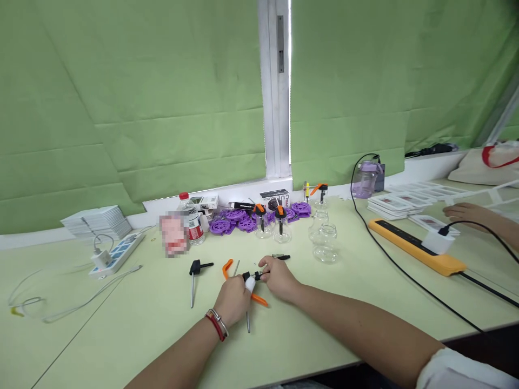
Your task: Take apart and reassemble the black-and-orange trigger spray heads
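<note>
My left hand (232, 300) is closed round a small black fitting (246, 276), its thumb wrapped in something white. The fingers of my right hand (279, 278) pinch the right end of this fitting, where a short metal part shows. An orange lever (259, 300) sticks out beside my left thumb, and a grey metal tube (248, 322) lies below it. Just beyond my left hand are a curved orange lever (227, 268) and another thin tube. A black spray head with a metal tube (195, 268) lies to the left. Behind my right hand rests a black piece with a spring (283, 257).
Glass bottles with black-and-orange heads (280, 227), open glass bottles (325, 246) and purple plastic parts (221, 227) stand at the back. A red-capped bottle (194, 224) is left of them. Power strips (119, 254) lie at both sides. Another person's hand (462, 210) is at far right.
</note>
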The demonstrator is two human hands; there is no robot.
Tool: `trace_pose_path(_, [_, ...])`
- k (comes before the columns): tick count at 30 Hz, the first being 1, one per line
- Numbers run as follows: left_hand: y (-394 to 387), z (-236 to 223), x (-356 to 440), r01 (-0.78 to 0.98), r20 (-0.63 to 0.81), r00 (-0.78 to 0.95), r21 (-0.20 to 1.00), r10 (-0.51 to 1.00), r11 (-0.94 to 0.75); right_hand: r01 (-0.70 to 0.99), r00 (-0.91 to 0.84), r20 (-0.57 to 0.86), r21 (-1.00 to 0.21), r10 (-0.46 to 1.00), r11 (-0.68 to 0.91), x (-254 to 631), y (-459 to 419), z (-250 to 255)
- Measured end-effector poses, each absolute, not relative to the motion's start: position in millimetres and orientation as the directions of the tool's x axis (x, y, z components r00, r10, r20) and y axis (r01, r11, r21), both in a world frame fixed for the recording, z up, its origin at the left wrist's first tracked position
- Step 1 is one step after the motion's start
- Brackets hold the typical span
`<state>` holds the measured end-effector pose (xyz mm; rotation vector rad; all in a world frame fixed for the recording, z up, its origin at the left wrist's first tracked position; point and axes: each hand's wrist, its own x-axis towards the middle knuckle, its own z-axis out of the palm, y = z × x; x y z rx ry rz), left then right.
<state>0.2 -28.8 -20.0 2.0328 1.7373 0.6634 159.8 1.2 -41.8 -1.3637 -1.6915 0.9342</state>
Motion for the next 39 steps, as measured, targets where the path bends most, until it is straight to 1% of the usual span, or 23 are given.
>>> trace_pose_path(7, [-25, -13, 0, 0.921, 0.064, 0.148, 0.354, 0.987, -0.161, 0.480, -0.182, 0.100, -0.859, 0.978, 0.178, 158, 8, -44])
trace_pose_path(11, [-24, -13, 1, 0.942, 0.047, 0.145, 0.300, 0.988, -0.152, 0.480, -0.205, 0.124, -0.852, 0.971, 0.210, 159, 9, -47])
trace_pose_path(17, [-24, -13, 2, 0.943, 0.047, 0.139, 0.298, 0.989, -0.147, 0.547, -0.207, 0.167, -0.797, 0.964, 0.256, 159, 12, -50])
trace_pose_path(23, [-25, -13, 1, 0.946, 0.045, 0.137, 0.289, 0.990, -0.144, 0.574, -0.219, 0.148, -0.780, 0.964, 0.250, 159, 9, -45])
trace_pose_path(29, [-26, -12, 0, 0.927, 0.056, 0.137, 0.344, 0.989, -0.148, 0.597, -0.220, 0.173, -0.755, 0.960, 0.273, 158, 5, -41])
trace_pose_path(35, [-24, -17, -2, 0.921, 0.067, 0.127, 0.362, 0.990, -0.143, 0.592, -0.216, 0.157, -0.764, 0.964, 0.257, 158, 3, -40])
trace_pose_path(39, [-25, -17, -1, 0.916, 0.083, 0.119, 0.376, 0.989, -0.141, 0.591, -0.215, 0.173, -0.760, 0.961, 0.270, 158, 5, -42])
